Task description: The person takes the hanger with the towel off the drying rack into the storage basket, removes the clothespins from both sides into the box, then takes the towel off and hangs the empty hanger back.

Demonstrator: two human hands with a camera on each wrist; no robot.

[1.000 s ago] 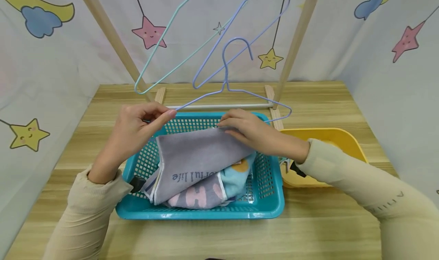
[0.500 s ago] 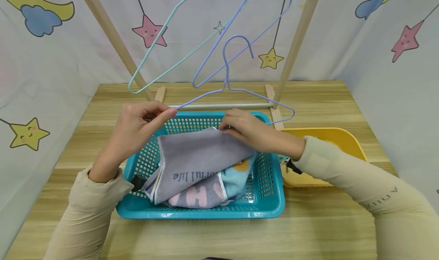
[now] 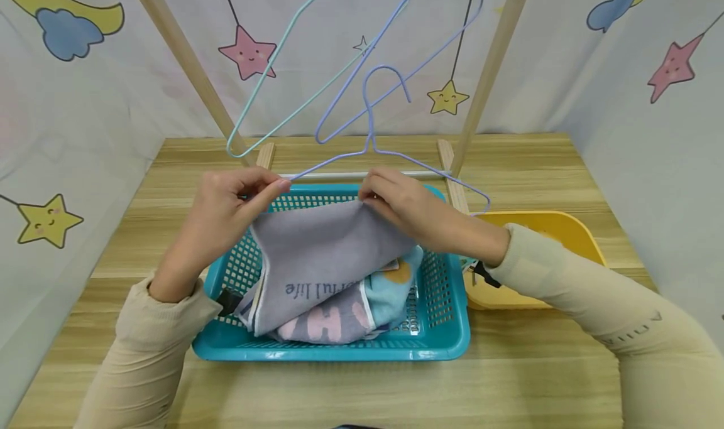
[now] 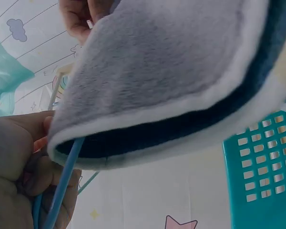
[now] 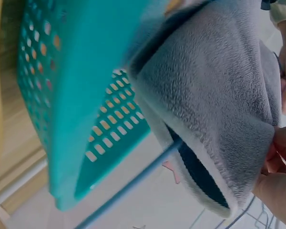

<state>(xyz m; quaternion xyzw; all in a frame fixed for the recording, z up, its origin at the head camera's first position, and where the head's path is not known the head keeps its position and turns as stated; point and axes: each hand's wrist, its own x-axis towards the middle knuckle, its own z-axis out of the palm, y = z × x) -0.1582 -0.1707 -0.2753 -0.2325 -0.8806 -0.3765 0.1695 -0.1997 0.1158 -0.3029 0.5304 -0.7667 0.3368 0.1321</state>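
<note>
Curled fingers of my left hand (image 3: pixel 226 209) pinch the left corner of a purple wire hanger (image 3: pixel 371 127), its hook pointing up. A grey towel (image 3: pixel 322 247) with white edging and dark lettering is folded over the hanger's lower bar. In the left wrist view the bar (image 4: pixel 66 179) runs into the towel's fold. My right hand (image 3: pixel 415 212) pinches the towel's top edge near the middle of the hanger. The towel's lower part hangs into a teal basket (image 3: pixel 334 355). Beneath it lies cloth (image 3: pixel 325 325) with pink letters and a light blue part.
A yellow basin (image 3: pixel 582 244) stands right of the basket, partly behind my right forearm. Behind are a rack's wooden posts (image 3: pixel 489 77) and a low metal bar (image 3: pixel 367 175). A mint hanger (image 3: pixel 237 155) and another purple hanger (image 3: pixel 321 141) hang above.
My right hand has drawn the towel's top edge up, nearer the hanger's shoulders. The held hanger has tilted, its right end dropping slightly. My left hand keeps its grip in the same place.
</note>
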